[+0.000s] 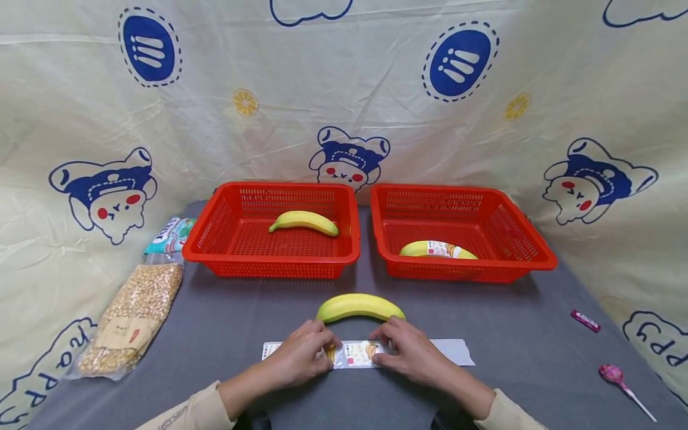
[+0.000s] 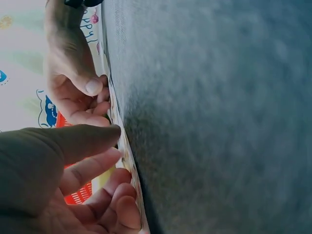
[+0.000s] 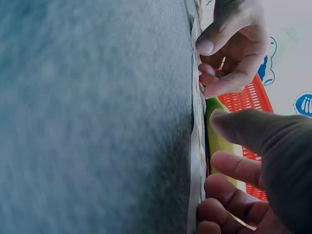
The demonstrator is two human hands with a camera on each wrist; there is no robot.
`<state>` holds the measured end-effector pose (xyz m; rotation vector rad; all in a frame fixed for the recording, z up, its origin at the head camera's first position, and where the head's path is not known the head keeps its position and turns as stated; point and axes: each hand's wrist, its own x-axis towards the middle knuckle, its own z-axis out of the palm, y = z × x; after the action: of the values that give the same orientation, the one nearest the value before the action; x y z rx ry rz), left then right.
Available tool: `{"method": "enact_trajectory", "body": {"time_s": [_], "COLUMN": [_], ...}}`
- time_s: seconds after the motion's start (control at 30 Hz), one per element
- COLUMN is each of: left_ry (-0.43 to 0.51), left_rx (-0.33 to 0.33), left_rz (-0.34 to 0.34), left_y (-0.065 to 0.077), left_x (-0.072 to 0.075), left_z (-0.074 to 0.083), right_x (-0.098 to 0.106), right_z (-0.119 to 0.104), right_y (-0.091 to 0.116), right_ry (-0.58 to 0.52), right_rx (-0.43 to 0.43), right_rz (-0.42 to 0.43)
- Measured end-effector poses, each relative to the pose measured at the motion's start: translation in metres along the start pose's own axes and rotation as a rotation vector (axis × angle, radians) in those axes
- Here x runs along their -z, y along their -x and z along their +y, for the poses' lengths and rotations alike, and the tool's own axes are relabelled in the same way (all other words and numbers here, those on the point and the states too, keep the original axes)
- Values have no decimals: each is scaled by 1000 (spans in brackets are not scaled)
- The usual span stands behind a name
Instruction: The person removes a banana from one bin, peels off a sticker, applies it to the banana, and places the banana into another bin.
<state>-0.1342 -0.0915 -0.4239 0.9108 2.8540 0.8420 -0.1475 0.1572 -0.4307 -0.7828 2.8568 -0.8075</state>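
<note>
A strip of printed banana labels on pale backing lies across the cloth in front of the person. The left hand touches its left part, thumb and forefinger apart on the strip. Near the middle, the right hand rests its thumb and fingertips on the strip beside a printed label. Both wrist views show the strip edge-on, slightly wavy under the fingertips. Just behind the hands lies a yellow banana, its ends close to the fingers of each hand.
Two red baskets stand behind: the left basket holds a plain banana, the right basket a labelled banana. A bag of kernels and a teal packet lie left; a small candy and lollipop lie right.
</note>
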Motion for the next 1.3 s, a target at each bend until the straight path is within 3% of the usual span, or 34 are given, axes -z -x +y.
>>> {"method": "enact_trajectory", "body": {"time_s": [0.2, 0.6, 1.1, 1.3], "left_ry": [-4, -18, -27, -27], "left_rx": [-9, -12, 2, 9], "left_rz": [15, 0, -22, -31], "left_y": [0, 1, 0, -1], "left_x": [-4, -5, -4, -4], "left_z": [-2, -1, -1, -1], "right_x": [-4, -10, -7, -7], "right_z": [0, 0, 0, -1], "right_y": [0, 2, 1, 1], "right_ry": [23, 62, 0, -61], "right_rx": [-31, -8, 2, -16], "right_rz": [-3, 23, -42, -26]}}
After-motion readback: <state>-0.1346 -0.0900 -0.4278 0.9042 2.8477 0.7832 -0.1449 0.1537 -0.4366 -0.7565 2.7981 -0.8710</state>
